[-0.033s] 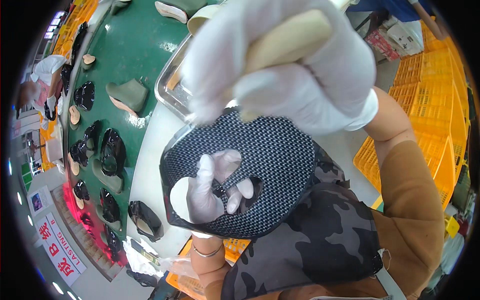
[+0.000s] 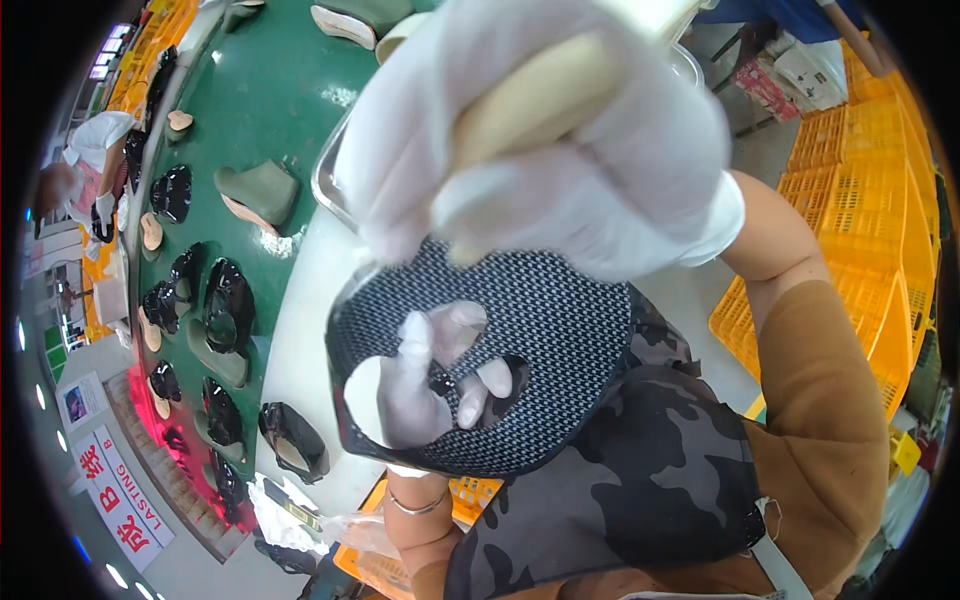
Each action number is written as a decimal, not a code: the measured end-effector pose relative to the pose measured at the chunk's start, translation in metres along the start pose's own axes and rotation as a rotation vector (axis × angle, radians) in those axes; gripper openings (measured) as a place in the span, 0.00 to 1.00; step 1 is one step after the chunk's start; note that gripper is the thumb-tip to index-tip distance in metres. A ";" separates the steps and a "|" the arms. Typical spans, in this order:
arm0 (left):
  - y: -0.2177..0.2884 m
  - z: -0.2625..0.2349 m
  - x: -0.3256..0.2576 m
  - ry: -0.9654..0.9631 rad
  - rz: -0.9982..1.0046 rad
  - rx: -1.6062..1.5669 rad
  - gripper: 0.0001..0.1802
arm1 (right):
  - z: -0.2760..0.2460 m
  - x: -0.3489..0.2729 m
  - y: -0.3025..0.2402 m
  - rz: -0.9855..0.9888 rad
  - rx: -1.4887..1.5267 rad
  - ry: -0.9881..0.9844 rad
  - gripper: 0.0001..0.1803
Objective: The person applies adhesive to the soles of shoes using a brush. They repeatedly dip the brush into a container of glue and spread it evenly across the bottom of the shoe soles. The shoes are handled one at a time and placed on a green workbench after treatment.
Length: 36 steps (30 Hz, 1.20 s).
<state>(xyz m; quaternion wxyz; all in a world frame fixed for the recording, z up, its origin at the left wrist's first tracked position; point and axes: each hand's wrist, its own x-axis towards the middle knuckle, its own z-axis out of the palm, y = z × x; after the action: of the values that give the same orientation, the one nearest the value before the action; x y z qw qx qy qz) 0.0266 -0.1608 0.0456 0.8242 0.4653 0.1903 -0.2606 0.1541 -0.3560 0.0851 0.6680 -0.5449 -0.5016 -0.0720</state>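
My left hand (image 2: 410, 385), in a white glove, is closed on a black-and-grey woven shoe upper (image 2: 540, 320). Its fingers show through the upper's openings, with a strap between them. Above the upper's far edge, my gloved right hand (image 2: 560, 160) is wrapped round a pale, cream-coloured stick-like tool (image 2: 540, 95), large and close to the camera. The tool's lower tip reaches the upper's far edge; whether it touches cannot be told. The hand hides most of the tool, and its kind does not show.
A green conveyor belt (image 2: 310, 65) runs along the left, carrying glossy black uppers (image 2: 228, 305) and green shoe lasts (image 2: 258, 192). A white ledge (image 2: 315, 300) borders it, with a metal tray (image 2: 327, 185) partly behind my right hand. Yellow crates (image 2: 850, 240) stack at right. A co-worker (image 2: 92, 160) is at far left.
My right hand has shifted left and slightly down with the pale tool, along the upper's far edge. My left hand and the upper have barely moved.
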 end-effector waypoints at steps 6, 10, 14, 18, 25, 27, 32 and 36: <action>-0.011 -0.020 -0.007 -0.116 0.101 -0.125 0.29 | -0.007 -0.015 0.000 0.330 -0.117 -0.055 0.07; -0.014 -0.007 -0.006 0.071 0.201 -0.116 0.28 | 0.002 -0.016 0.010 0.140 -0.137 0.148 0.07; -0.019 -0.012 -0.009 -0.059 0.298 -0.089 0.29 | 0.014 -0.007 0.019 -0.008 -0.183 0.276 0.08; -0.021 -0.005 -0.019 0.245 0.464 -0.074 0.30 | -0.006 -0.025 -0.001 0.115 -0.157 0.094 0.08; -0.034 -0.010 -0.009 0.480 0.583 -0.306 0.23 | 0.001 -0.057 -0.007 0.127 -0.159 0.229 0.06; -0.036 -0.009 -0.009 0.425 0.587 -0.223 0.23 | 0.003 -0.051 -0.014 0.121 -0.087 0.325 0.06; -0.038 -0.002 -0.014 0.357 0.568 0.011 0.28 | 0.013 -0.008 0.000 -0.029 -0.062 0.281 0.10; -0.038 -0.004 -0.023 0.278 0.612 -0.049 0.28 | 0.018 -0.008 0.007 0.082 0.005 0.337 0.08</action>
<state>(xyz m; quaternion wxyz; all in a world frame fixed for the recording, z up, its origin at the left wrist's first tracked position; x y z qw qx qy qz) -0.0152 -0.1684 0.0311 0.8413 0.5122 0.1584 0.0693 0.1445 -0.3427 0.0727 0.7465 -0.5433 -0.3600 -0.1338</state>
